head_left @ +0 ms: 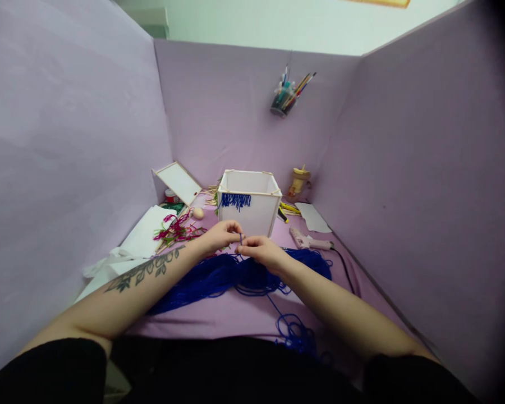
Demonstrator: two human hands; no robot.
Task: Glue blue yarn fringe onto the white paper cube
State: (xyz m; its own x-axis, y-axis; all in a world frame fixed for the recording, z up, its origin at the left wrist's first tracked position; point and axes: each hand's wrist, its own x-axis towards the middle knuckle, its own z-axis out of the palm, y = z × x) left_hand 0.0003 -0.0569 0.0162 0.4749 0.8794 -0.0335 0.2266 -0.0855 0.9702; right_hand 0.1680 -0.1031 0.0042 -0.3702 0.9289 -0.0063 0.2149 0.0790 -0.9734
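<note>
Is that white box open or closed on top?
Open: the white box shows its inner walls above the front edge, with no lid across.

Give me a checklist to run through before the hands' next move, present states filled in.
1. Blue strand pinched by left hand and right hand: ok.
2. Box upright: ok.
3. Blue fringe across the box's whole front edge: not ok, left part only.
4. Loose yarn lying tidy: not ok, heaped in loops.
5. Glue gun hot: cannot tell.
</note>
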